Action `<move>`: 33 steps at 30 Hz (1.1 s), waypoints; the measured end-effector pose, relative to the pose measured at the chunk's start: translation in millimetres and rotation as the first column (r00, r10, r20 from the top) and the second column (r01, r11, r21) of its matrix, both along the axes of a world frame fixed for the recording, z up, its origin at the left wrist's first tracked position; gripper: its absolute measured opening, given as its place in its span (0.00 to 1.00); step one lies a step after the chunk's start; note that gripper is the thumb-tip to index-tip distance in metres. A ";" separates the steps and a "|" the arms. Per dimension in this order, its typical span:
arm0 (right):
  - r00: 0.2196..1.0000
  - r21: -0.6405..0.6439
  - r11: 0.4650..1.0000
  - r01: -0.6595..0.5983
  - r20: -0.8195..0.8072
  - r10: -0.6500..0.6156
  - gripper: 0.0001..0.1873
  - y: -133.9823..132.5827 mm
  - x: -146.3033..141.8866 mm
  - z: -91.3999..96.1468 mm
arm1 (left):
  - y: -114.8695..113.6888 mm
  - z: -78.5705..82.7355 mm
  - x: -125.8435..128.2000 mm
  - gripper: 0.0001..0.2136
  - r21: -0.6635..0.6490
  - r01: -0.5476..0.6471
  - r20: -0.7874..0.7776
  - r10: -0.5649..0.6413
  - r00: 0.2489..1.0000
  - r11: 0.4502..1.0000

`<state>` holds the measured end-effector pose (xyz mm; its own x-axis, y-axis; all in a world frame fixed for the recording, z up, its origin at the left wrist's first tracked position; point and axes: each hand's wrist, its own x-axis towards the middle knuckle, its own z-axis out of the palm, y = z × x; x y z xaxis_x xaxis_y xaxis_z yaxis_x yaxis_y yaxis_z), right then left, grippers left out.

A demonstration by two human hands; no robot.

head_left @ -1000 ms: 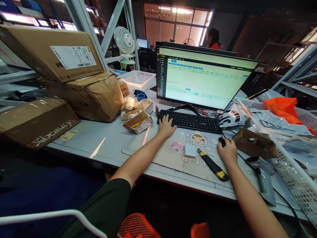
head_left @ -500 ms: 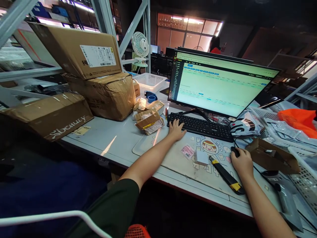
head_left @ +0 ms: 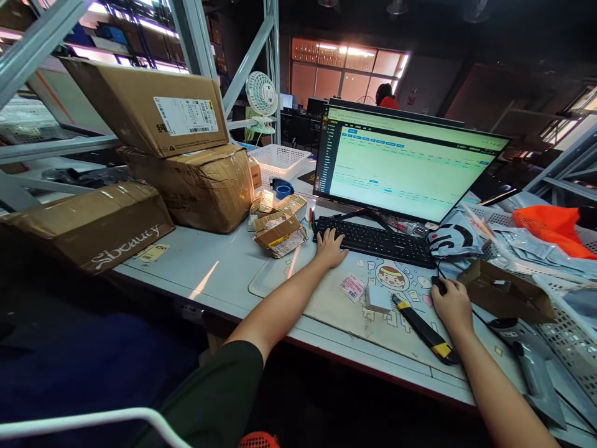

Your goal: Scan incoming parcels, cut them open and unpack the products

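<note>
My left hand (head_left: 330, 247) rests on the left end of a black keyboard (head_left: 377, 241), fingers spread flat over the keys. My right hand (head_left: 451, 305) is cupped over a black mouse (head_left: 437, 285) on the cartoon-printed desk mat (head_left: 373, 305). Between my hands lie a black and yellow utility knife (head_left: 423, 329), a small white box (head_left: 377, 297) and a pink label (head_left: 352, 287). A monitor (head_left: 405, 163) with a pale green page stands behind the keyboard.
Three taped cardboard boxes (head_left: 186, 180) are piled at the left, with small parcels (head_left: 280, 231) beside them. White baskets (head_left: 566, 323) with bagged goods, an open brown carton (head_left: 506, 290) and a grey barcode scanner (head_left: 532, 367) fill the right. A person in red (head_left: 386, 96) sits far behind.
Both hands stay on the keyboard and the mouse. Only my view has shifted, first swinging left, then tilting slightly.
</note>
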<state>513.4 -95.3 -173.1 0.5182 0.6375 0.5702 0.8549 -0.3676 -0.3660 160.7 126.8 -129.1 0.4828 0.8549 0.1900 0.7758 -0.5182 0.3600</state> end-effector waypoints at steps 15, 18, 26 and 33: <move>0.999 0.020 0.999 0.042 0.031 -0.043 0.27 -10.6 -11.7 10.5 | -5.5 7.7 0.5 0.31 -0.003 0.005 -0.018 -0.005 1.000 1.000; 1.000 0.010 1.000 0.006 0.023 -0.006 0.26 -8.6 -8.5 9.3 | -6.8 9.4 0.1 0.31 -0.005 0.003 -0.026 -0.003 1.000 1.000; 1.000 0.019 0.999 -0.026 0.006 0.026 0.26 -4.8 -4.3 6.3 | -10.9 13.7 -1.2 0.31 -0.006 -0.009 -0.048 0.009 0.999 1.000; 1.000 0.012 1.000 -0.013 0.007 0.013 0.26 -4.5 -4.6 6.0 | -8.9 12.1 -0.1 0.30 0.002 -0.009 -0.061 0.009 0.998 1.000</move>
<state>508.7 -99.7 -167.0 0.5058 0.6373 0.5814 0.8622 -0.3520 -0.3643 160.6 117.9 -117.0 0.4860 0.8589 0.1616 0.8008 -0.5117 0.3113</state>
